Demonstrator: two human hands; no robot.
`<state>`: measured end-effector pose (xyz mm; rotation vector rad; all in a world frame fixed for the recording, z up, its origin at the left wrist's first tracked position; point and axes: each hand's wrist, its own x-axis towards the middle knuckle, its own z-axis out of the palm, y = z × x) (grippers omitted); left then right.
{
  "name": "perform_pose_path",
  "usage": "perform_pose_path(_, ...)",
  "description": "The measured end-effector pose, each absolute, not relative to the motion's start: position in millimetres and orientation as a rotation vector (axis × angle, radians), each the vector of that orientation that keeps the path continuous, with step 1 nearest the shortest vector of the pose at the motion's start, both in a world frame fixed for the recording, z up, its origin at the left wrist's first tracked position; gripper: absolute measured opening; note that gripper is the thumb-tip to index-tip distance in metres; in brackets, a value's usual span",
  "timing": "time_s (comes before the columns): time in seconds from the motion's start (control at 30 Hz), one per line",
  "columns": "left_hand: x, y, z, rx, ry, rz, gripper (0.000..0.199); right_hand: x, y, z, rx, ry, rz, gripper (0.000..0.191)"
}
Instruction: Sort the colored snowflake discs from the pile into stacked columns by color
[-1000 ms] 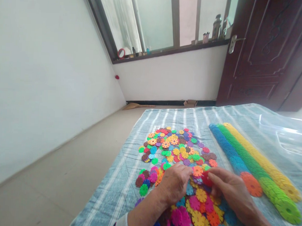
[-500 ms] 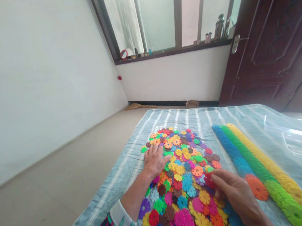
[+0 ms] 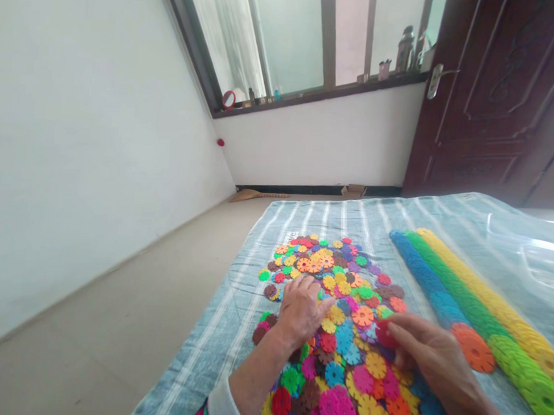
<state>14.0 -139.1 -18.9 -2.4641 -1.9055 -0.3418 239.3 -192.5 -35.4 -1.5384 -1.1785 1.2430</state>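
Note:
A heap of colourful notched plastic discs [image 3: 340, 339] lies spread over the striped bedsheet. My left hand [image 3: 301, 309] rests palm down on the heap's left middle, its thumb apart from the fingers; the fingertips are partly hidden among the discs. At the heap's right side, my right hand [image 3: 429, 352] pinches a red disc [image 3: 384, 333] between thumb and fingers. Beside that hand lie long overlapping rows: a blue row [image 3: 425, 281] ending in an orange disc [image 3: 473, 347], a green row [image 3: 465, 301] and a yellow row [image 3: 488, 296].
A clear plastic container [image 3: 543, 256] sits at the bed's right. The striped sheet [image 3: 197, 357] ends on the left above the tiled floor [image 3: 116, 304]. Beyond the bed are a low wall with a windowsill [image 3: 323, 99] holding small items, and a dark red door [image 3: 497, 101].
My left hand has slid right and a little nearer over the heap, uncovering discs at its left edge. My right hand keeps the red disc in nearly the same place.

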Motion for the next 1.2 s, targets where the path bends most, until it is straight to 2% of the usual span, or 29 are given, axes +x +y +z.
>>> perform_pose_path(0.13,13,-125,-14,-2.373,-1.994,-0.344,0.039,239,-192,-35,-1.515,-1.181,1.256,0.054)
perform_pose_path(0.3,14,-90,-12,-2.408,-2.126,-0.167,0.060,240,-190,-43,-1.455,-1.212,1.260,0.055)
perform_pose_path(0.37,20,-82,-12,-2.503,-2.106,-0.097,0.062,241,-189,-47,-1.438,-1.221,1.255,0.054)
perform_pose_path(0.5,37,-91,-13,-2.735,-1.867,-0.066,0.051,241,-188,-52,-1.405,-1.221,1.259,0.053)
perform_pose_path(0.7,39,-119,-19,-2.910,-1.542,-0.209,0.032,241,-186,-60,-1.359,-1.190,1.266,0.052)
perform_pose_path(0.9,22,-120,-13,-2.940,-1.522,-0.270,0.022,240,-186,-63,-1.340,-1.178,1.259,0.050)
perform_pose_path(1.07,15,-85,-8,-2.746,-1.736,-0.304,0.029,240,-187,-56,-1.361,-1.203,1.271,0.052)
perform_pose_path(1.2,13,-67,-10,-2.566,-1.868,-0.057,0.036,240,-188,-57,-1.343,-1.196,1.251,0.049)
